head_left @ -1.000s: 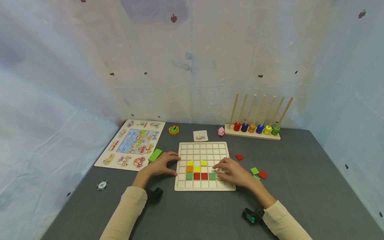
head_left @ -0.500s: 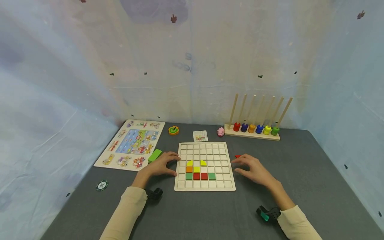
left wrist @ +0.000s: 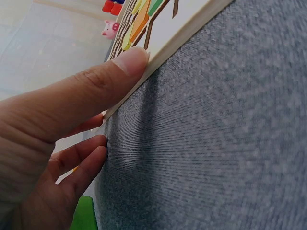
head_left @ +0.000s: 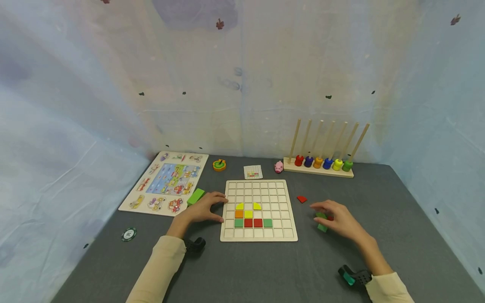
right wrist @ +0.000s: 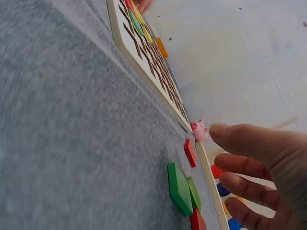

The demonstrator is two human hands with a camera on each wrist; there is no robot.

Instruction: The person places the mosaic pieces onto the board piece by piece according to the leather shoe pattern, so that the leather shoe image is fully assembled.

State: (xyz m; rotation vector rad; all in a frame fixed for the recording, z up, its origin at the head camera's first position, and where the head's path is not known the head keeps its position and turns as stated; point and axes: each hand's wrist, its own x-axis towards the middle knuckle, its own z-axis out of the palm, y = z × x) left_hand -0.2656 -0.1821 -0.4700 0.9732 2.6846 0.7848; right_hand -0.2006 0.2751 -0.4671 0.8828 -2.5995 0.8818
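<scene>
A wooden grid board (head_left: pixel 278 233) lies mid-table, with green, red, orange and yellow tiles set in its left and middle cells. At its left edge rests my left hand (head_left: pixel 204 207), the thumb (left wrist: pixel 129 62) touching the rim in the left wrist view. My right hand (head_left: pixel 341 219) hovers over loose tiles right of the board, thumb and fingers apart and holding nothing. Below it are a green tile (right wrist: pixel 180 189), a lighter green tile (right wrist: pixel 193 191) and a red tile (right wrist: pixel 197 220), partly hidden by the hand in the head view. Another red tile (head_left: pixel 302 199) lies nearer the board.
Behind the board lie a pattern card (head_left: pixel 252 171), a pink pig (head_left: pixel 278 167) and a small round toy (head_left: pixel 219 165). A peg stand (head_left: pixel 318 170) with coloured beads is at back right. Left are a picture puzzle (head_left: pixel 132 195), a green block (head_left: pixel 195 196) and a poker chip (head_left: pixel 129 234).
My right hand has moved right, off the board and past the single red tile, to above the loose tiles. The left hand has stayed at the board's edge.
</scene>
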